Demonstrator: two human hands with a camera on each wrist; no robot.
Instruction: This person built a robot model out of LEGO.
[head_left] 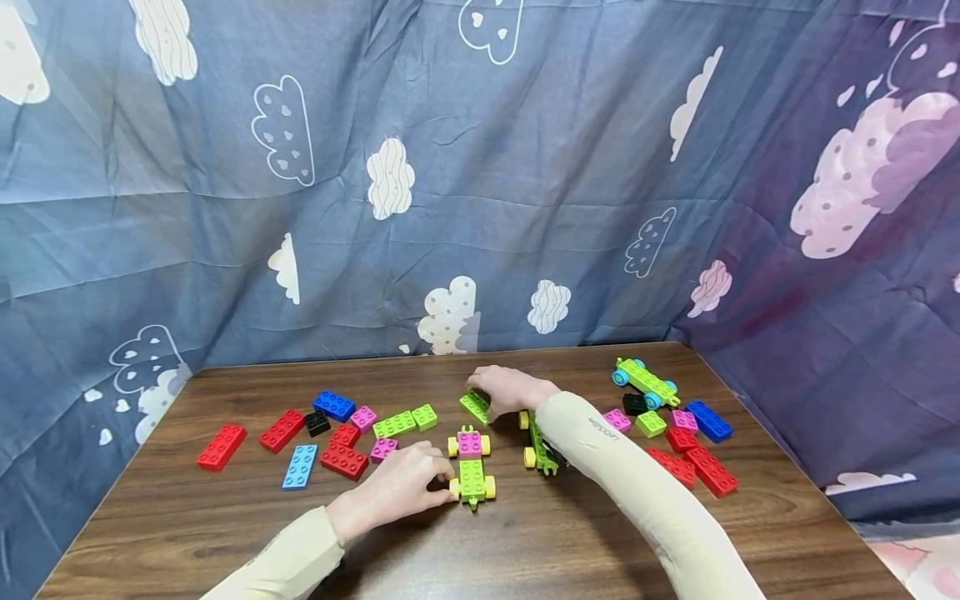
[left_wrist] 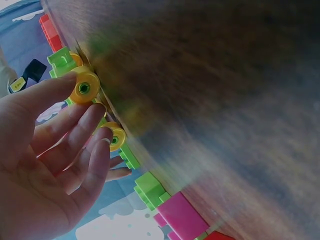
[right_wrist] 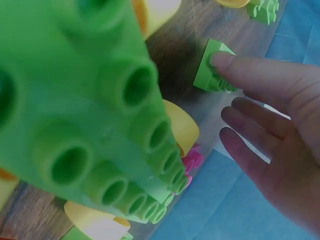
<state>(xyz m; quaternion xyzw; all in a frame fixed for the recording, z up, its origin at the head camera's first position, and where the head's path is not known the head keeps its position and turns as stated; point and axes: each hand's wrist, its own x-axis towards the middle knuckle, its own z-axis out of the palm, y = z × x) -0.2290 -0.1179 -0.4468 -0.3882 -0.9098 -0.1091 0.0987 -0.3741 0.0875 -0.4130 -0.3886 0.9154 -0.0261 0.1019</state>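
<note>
In the head view, a lime-green toy car base (head_left: 472, 477) with yellow wheels stands at the table's middle, a pink brick (head_left: 469, 444) on its far end. My left hand (head_left: 408, 482) pinches its near left wheel (left_wrist: 85, 88) between thumb and fingers. Farther back, my right hand (head_left: 512, 388) grips a lime-green brick (head_left: 475, 406), with the thumb on it in the right wrist view; part of the brick is hidden by the hand. A second green car base (head_left: 538, 442) with yellow wheels lies partly under the right sleeve and looms large in the right wrist view.
Left of the hands lie red bricks (head_left: 282, 430), a light-blue brick (head_left: 300, 467), a blue brick (head_left: 334, 405) and green bricks (head_left: 395, 424). On the right are a blue-wheeled car base (head_left: 647, 382), a black brick (head_left: 634, 405) and several red bricks (head_left: 710, 469). A curtain (head_left: 480, 208) hangs behind.
</note>
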